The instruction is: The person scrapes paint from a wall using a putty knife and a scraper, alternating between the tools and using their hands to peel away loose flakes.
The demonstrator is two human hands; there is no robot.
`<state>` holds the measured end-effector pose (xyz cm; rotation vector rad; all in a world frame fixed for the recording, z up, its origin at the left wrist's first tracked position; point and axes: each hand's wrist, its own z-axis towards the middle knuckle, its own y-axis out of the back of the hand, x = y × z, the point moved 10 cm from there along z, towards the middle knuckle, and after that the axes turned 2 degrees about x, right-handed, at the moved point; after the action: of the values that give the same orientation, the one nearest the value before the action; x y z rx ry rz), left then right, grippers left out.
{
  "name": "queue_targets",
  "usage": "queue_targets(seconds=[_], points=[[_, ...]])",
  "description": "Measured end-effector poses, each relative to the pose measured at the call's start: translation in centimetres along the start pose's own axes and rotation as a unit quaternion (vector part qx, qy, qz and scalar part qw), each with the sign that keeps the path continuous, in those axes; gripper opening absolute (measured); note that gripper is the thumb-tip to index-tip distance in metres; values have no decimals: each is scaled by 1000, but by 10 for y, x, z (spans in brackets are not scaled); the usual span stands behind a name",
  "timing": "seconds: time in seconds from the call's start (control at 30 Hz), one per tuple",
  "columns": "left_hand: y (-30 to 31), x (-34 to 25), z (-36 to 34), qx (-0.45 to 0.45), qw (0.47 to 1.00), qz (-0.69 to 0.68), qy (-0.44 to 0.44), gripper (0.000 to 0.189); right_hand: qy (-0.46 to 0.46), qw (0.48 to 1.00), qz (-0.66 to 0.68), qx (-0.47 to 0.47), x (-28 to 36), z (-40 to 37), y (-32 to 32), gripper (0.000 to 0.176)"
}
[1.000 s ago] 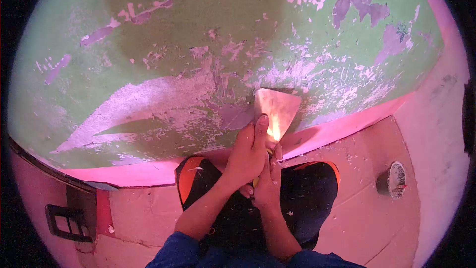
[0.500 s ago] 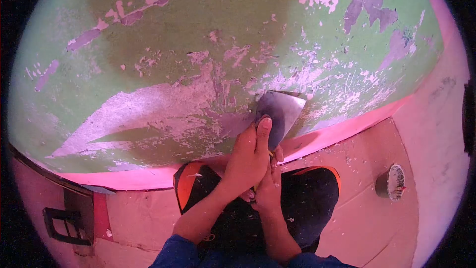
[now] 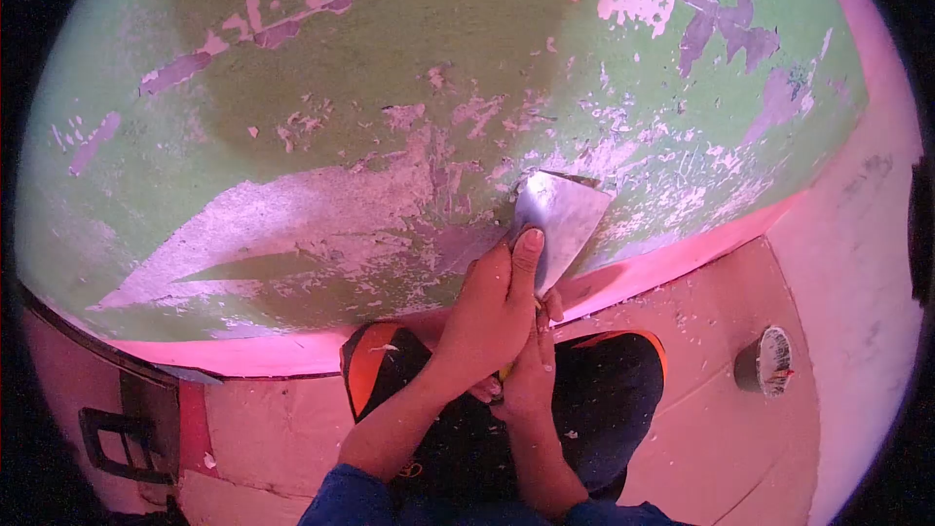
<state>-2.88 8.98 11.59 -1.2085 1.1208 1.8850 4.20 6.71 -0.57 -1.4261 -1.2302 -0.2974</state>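
Observation:
A wide metal scraper (image 3: 567,226) lies with its front edge against a green painted wall (image 3: 390,49) whose coat is flaking. My left hand (image 3: 489,310) is closed around the lower blade and neck, its thumb pressed along the metal. Just below, my right hand (image 3: 529,370) wraps the handle, of which only bits of yellow and black show between the fingers. Bare pinkish patches (image 3: 302,209) spread over the wall left of the blade, and smaller chips surround its edge.
A small round tub (image 3: 763,362) with a whitish rim stands on the floor covering (image 3: 701,399) at the right. A pink band (image 3: 682,251) runs along the wall's foot. My knees are beneath the hands. A dark frame-like object (image 3: 122,445) is at the lower left.
The scraper and both hands have shifted slightly right and up along the wall, and the blade now catches more light. My grip looks the same.

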Motion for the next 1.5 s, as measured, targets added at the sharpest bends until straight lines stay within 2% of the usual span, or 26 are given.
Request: queue_targets(seconds=[0.07, 0.1, 0.17, 0.2, 0.27, 0.3, 0.33, 0.4, 0.43, 0.5, 0.53, 0.57, 0.6, 0.67, 0.7, 0.77, 0.83, 0.9, 0.97, 1.07, 1.13, 1.27, 1.33, 1.37, 1.43, 1.5], points=[[1, -11, 5, -3, 1000, 2, -25, 41, 126, 987, -94, 33, 18, 7, -1, 36], [6, -35, 9, -7, 997, 20, -76, 40, 124, 987, -94, 29, 34, 3, -10, 36], [11, -75, 11, -7, 992, 33, -121, 40, 261, 945, -199, -11, 111, -23, -40, 36], [7, -86, 20, 23, 997, -33, -73, 42, 179, 981, -76, 17, 105, -15, -37, 37], [-12, -70, 21, 80, 988, -133, -18, 44, 220, 967, -127, -10, 102, -20, -22, 37], [-13, -53, 14, 36, 994, -79, -60, 44, 252, 952, -171, -39, 96, -25, -9, 37], [-15, -38, 0, -11, 994, -25, -102, 44, 131, 989, 5, 61, 63, -18, -5, 33], [-33, 25, -27, 51, 994, -96, 25, 37, 26, 995, 30, 87, 6, -21, 20, 28], [-25, 31, -35, 47, 994, -94, 24, 37, 6, 997, -30, 78, -3, -28, 30, 29], [-12, 41, -48, 76, 989, 123, 15, 33, -20, 994, -79, 69, -14, -33, 58, 31], [10, 29, -44, 15, 982, 186, 18, 32, 5, 990, -128, 60, -18, -27, 82, 31], [30, -14, -40, -82, 954, 257, -133, 31, 29, 982, -177, 50, -19, -27, 98, 30], [43, -53, -46, -177, 889, 314, -284, 30, 24, 988, -140, 58, -4, -31, 92, 28], [42, -88, -42, -240, 767, 431, -410, 28, 73, 985, -135, 75, 26, -32, 85, 31], [45, -94, -30, -241, 769, 428, -410, 28, 75, 985, -137, 73, 32, -32, 84, 31], [42, -106, -22, -255, 727, 461, -440, 28, 180, 947, -264, 25, 69, -40, 80, 34], [44, -100, -22, -255, 705, 463, -472, 28, 188, 945, -265, 41, 81, -43, 87, 36], [43, -97, -26, -245, 686, 464, -504, 28, 174, 933, -284, 134, 75, -46, 90, 35], [42, -102, -29, -242, 666, 466, -530, 29, 143, 945, -253, 151, 75, -52, 89, 29], [38, -102, -30, -211, 656, 465, -557, 25, 99, 985, -102, 101, 76, -55, 101, 27], [35, -101, -27, -211, 660, 473, -544, 24, 32, 983, 47, 174, 67, -58, 98, 27], [31, -100, -19, -201, 655, 516, -514, 21, 15, 993, 55, 101, 65, -62, 108, 22], [32, -99, -19, -202, 651, 525, -509, 22, 103, 985, -87, 104, 79, -66, 106, 23], [32, -97, -18, -201, 648, 533, -506, 22, 104, 985, -88, 106, 80, -65, 109, 23], [36, -98, -20, -210, 665, 493, -520, 23, 151, 946, -263, 112, 91, -66, 116, 29], [39, -98, -23, -218, 682, 452, -532, 25, 126, 955, -254, 86, 100, -66, 123, 27]])
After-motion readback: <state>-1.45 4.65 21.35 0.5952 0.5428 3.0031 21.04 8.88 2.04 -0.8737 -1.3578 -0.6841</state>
